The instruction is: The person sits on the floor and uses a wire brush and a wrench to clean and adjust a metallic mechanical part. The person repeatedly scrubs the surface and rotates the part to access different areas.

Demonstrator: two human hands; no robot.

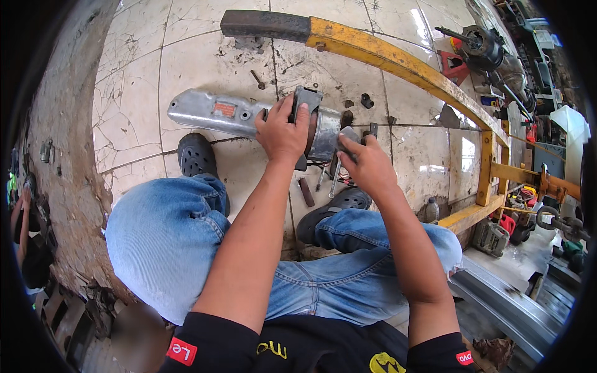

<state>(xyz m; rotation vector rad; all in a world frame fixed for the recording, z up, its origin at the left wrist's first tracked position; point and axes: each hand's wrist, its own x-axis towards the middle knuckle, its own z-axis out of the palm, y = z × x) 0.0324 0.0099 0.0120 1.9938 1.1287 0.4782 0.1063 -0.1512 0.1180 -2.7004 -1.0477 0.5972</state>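
Note:
A long silver metal housing (205,109) with an orange label lies across the tiles between my feet; its wider right end (324,138) is cylindrical. My left hand (283,133) is closed on a dark grey metal bracket (308,94) that sits crosswise over the housing. My right hand (367,158) is closed on a small flat grey metal piece (348,133) beside the housing's right end. A steel wrench (334,183) stands out below my right fingers; I cannot tell whether they hold it. Loose bolts, small dark parts (366,101) and a rusty bar (306,191) lie around.
A yellow steel frame (398,59) arches over the far side and runs down the right. Tools, a red jack stand (454,68), a metal canister (491,236) and steel rails (504,304) crowd the right. Another person's arms (23,217) show at far left.

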